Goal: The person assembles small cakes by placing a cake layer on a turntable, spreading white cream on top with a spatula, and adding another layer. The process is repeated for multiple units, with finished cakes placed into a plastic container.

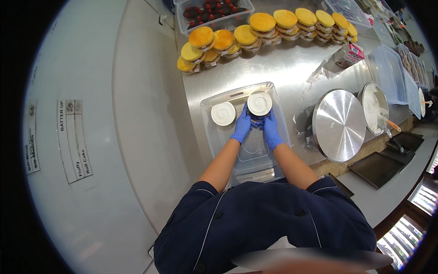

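My left hand (242, 126) and my right hand (272, 129), both in blue gloves, grip the near sides of a small round cake (259, 103). Its white cream top carries a spiral swirl. I hold it over the far right part of a clear plastic container (251, 154); whether it touches the container floor I cannot tell. To its left, inside the container, rests a second round cake (223, 113) with the same white swirl. My fingertips meet beneath the near edge of the held cake, and its underside is hidden.
Stacks of yellow cake rounds (244, 36) line the back of the steel table (294, 68). A plastic tub (217, 15) of dark, red-topped items stands behind them. To the right are a metal turntable (339, 125), a bowl of white cream (373, 106) and a carton (349, 55).
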`<state>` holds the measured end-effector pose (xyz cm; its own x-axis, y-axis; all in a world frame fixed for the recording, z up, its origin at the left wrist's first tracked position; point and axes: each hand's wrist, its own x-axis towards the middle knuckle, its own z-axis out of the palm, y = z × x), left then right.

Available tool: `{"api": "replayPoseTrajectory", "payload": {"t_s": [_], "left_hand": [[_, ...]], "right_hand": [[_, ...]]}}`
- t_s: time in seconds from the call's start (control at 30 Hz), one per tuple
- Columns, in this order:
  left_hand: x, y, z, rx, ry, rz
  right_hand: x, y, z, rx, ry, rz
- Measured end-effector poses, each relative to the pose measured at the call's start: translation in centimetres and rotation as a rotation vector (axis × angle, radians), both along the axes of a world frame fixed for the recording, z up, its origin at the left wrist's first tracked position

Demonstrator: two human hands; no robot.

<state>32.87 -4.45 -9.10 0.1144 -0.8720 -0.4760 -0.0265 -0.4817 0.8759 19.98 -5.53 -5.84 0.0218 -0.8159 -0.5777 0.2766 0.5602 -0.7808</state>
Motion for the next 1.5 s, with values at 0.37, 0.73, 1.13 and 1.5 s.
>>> {"api": "replayPoseTrajectory", "payload": {"t_s": [0.37, 0.73, 1.13, 1.5], "left_hand": [[-1.0, 1.0, 1.7, -0.014, -0.048, -0.016], [-1.0, 5.3, 4.8, -0.018, -0.029, -0.071], [2.7, 15.2, 13.7, 0.156, 0.328, -0.071], [1.7, 14.9, 14.2, 0.148, 0.357, -0.035]], "right_hand": [[-0.6, 0.5, -2.3, -0.158, 0.262, 0.021], [-2.5, 1.3, 10.9, 0.110, 0.034, 0.357], [3.4, -34.7, 7.1, -0.304, 0.096, -0.220], [0.8, -30.1, 8.2, -0.029, -0.578, -0.110]]}}
